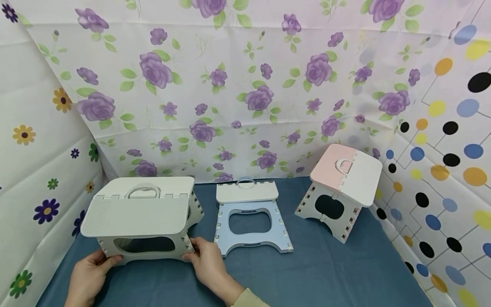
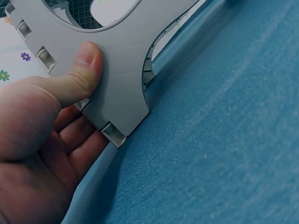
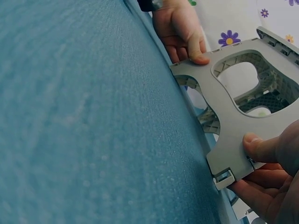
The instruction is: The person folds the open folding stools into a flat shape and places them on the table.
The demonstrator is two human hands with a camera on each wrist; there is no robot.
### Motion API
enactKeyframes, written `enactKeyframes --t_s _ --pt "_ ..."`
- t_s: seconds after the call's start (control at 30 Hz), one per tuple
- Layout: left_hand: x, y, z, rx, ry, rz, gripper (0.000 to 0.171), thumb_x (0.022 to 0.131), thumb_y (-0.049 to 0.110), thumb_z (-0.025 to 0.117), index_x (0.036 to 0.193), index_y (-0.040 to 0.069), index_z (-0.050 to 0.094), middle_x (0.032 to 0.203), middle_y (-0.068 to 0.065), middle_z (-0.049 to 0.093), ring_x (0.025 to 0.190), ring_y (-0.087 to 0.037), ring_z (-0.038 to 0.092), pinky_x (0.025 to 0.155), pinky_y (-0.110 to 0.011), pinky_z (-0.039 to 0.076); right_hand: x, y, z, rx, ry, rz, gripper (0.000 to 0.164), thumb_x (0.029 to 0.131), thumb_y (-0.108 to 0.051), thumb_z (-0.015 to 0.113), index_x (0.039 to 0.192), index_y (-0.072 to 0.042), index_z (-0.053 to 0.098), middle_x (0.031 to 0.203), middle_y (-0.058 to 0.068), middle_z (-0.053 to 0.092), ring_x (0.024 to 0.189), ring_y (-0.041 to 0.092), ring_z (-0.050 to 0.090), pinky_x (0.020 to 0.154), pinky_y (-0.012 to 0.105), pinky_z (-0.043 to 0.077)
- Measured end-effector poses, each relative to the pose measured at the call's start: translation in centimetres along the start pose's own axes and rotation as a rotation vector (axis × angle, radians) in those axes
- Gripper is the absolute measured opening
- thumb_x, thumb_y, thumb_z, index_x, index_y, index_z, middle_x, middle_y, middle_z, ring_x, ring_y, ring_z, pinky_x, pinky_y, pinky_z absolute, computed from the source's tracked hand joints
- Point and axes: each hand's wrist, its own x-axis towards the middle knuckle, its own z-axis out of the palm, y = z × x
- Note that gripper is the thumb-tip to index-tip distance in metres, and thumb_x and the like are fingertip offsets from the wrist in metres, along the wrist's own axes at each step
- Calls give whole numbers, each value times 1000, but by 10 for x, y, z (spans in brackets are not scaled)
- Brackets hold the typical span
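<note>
A white folding step stool (image 1: 138, 213) stands unfolded at the left, its carry handle on top. My left hand (image 1: 87, 275) grips the lower left corner of its front leg panel, the thumb on the outer face and the fingers behind the edge. At the opposite lower corner, my right hand (image 1: 210, 261) holds the same leg panel (image 3: 224, 107) between thumb and fingers. The left wrist view has the thumb pressing flat on the panel (image 2: 124, 70) close over the blue cloth.
A blue and white folding stool (image 1: 247, 196) is in the middle, its leg panel facing me. Farther right stands an unfolded pink and white stool (image 1: 341, 179). Blue cloth (image 1: 314, 273) covers the table. A flowered curtain (image 1: 230, 106) hangs behind, with patterned sheets at both sides.
</note>
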Motion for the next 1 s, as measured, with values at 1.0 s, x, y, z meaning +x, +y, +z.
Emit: enactKeyframes --t_s 1.0 --pt "-2 -2 -3 30 0 31 42 103 15 76 135 -10 68 122 -27 74 80 9 61 66 -16 53 -1 -1 -1 -11 -13 -35 33 96 -18 82 128 -10 75 116 -2 79 98 -4 69 80 17 56"
